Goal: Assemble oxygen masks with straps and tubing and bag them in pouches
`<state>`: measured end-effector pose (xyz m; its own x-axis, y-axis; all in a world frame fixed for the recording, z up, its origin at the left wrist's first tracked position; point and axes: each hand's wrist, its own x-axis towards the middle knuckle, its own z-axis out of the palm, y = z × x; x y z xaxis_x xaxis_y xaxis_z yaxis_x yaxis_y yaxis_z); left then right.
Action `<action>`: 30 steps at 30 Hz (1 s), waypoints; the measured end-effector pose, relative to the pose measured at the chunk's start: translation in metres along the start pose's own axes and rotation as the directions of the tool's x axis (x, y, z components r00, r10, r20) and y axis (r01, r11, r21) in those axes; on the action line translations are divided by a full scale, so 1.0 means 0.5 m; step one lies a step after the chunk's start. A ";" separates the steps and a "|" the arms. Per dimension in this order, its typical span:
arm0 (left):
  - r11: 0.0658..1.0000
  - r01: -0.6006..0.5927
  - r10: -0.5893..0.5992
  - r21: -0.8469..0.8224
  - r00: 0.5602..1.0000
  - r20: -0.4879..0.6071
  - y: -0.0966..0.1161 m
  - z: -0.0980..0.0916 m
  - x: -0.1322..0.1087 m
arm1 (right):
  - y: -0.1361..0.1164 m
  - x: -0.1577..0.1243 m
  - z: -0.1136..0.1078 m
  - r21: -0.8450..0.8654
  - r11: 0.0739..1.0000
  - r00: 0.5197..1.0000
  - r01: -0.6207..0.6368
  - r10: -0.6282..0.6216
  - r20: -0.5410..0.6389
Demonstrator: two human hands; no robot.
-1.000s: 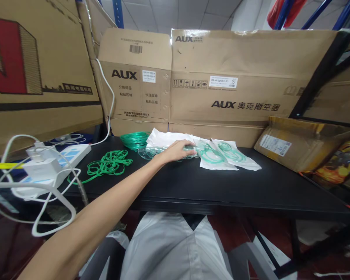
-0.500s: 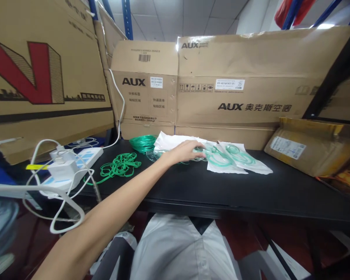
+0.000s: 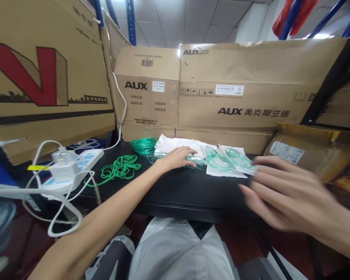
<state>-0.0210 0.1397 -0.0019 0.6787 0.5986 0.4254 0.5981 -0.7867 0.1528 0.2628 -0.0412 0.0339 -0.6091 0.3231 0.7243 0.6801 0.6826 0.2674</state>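
Note:
My left hand (image 3: 177, 157) reaches over a clear plastic package with greenish contents (image 3: 196, 158), its thumb and fingers apart, resting on or just above it. Behind that hand lies a white paper sheet (image 3: 170, 143). To its right are two flat white packets with coiled pale green tubing, one nearer the middle (image 3: 218, 161) and one further right (image 3: 237, 157). My right hand (image 3: 286, 194), blurred by motion, hovers over the table's right side by the right packet, thumb and fingers apart with nothing visible between them.
A coil of green tubing (image 3: 144, 146) and a tangled green cord (image 3: 119, 169) lie on the black table (image 3: 192, 196) at left. Beside them is a white power strip (image 3: 90, 157) with cables. Cardboard panels (image 3: 236, 101) stand behind; a taped box (image 3: 300, 149) is at right.
My right hand has come into view from the right, beside the packets. My left hand has drawn slightly back and left, its fingers lowered over the clear package.

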 end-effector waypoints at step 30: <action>0.997 0.046 -0.047 -0.057 0.999 -0.027 -0.017 -0.024 -0.041 | 0.072 0.086 0.247 -0.006 0.927 0.876 -0.374 0.355 0.326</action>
<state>-0.0451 0.1322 -0.0010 0.6379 0.6311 0.4413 0.6036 -0.7656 0.2224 0.2105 0.0782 -0.0040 -0.4248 0.7392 0.5226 0.8610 0.5083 -0.0191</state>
